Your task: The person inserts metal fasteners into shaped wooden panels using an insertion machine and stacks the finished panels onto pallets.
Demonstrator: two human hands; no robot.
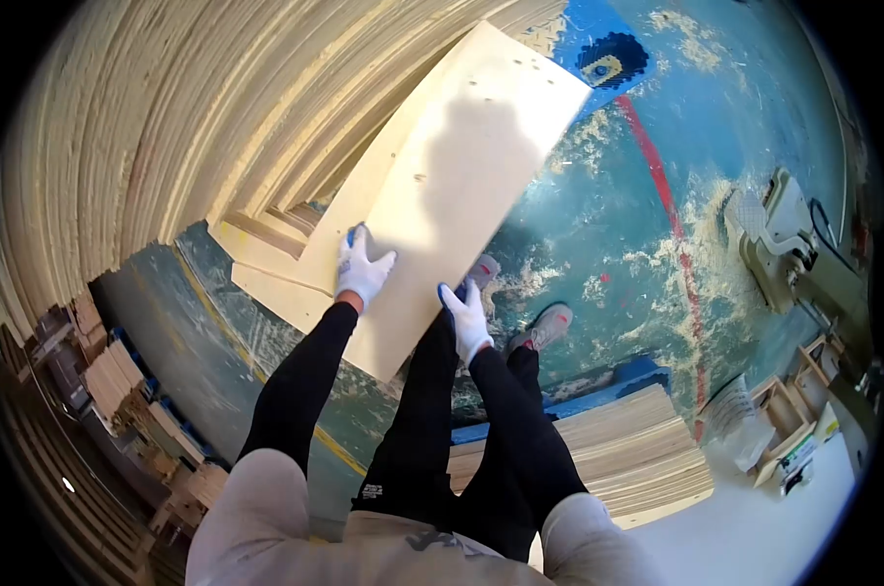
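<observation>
A long pale plywood panel point(432, 215) lies at a slant in front of me, with a few dark knots and a shadow across its face. My left hand point(364, 269), in a white glove with blue fingertips, grips its left edge, thumb on the top face. On the right edge, near the close end, my right hand point(466, 317) in a matching glove is closed on the same panel; its fingers are partly hidden underneath. Beneath the panel's left side another plywood piece point(276, 288) shows, lying against a stack.
Tall stacks of cut plywood point(168, 117) fill the left. Behind my legs is a lower plywood stack point(628, 449) by a blue pallet point(608, 381). A blue plastic pallet point(598, 49) sits at the far end. Sawdust litters the green floor point(598, 215); machinery point(784, 234) stands right.
</observation>
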